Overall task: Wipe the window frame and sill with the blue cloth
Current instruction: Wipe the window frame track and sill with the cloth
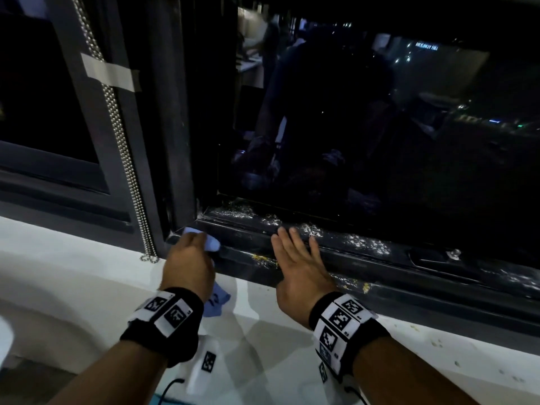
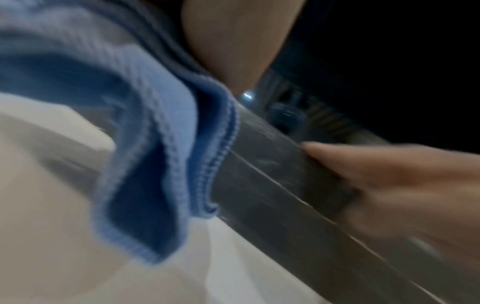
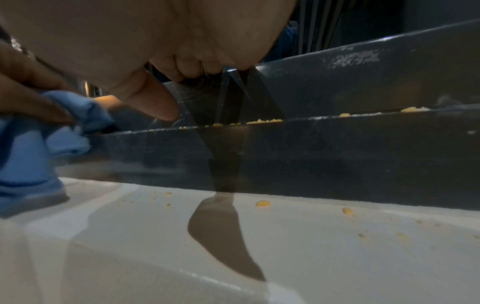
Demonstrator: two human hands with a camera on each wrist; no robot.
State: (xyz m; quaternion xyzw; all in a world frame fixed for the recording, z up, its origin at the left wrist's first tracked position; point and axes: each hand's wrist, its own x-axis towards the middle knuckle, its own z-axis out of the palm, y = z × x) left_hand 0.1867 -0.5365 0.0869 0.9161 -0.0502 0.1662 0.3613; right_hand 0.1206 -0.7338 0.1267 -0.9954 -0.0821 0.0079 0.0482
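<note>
My left hand (image 1: pixel 190 252) grips the blue cloth (image 1: pixel 211 242) against the dark window frame (image 1: pixel 380 258) at its lower left corner. A loose end of the cloth (image 2: pixel 145 164) hangs down over the frame's front face onto the white sill (image 1: pixel 73 276). My right hand (image 1: pixel 295 252) lies flat on the frame's bottom rail with its fingers straight, a hand's width to the right of the cloth. White specks and yellow crumbs (image 3: pixel 265 121) lie along the rail. In the right wrist view the blue cloth (image 3: pixel 39 139) shows at the left edge, held by the left hand's fingers (image 3: pixel 31 102).
A bead chain (image 1: pixel 122 141) hangs down the vertical post left of the pane, taped near its top (image 1: pixel 109 72). Yellow crumbs (image 3: pixel 262 203) dot the white sill (image 3: pixel 259 246). A latch handle (image 1: pixel 432 255) sits on the rail at the right. The dark glass (image 1: pixel 380 127) reflects the room.
</note>
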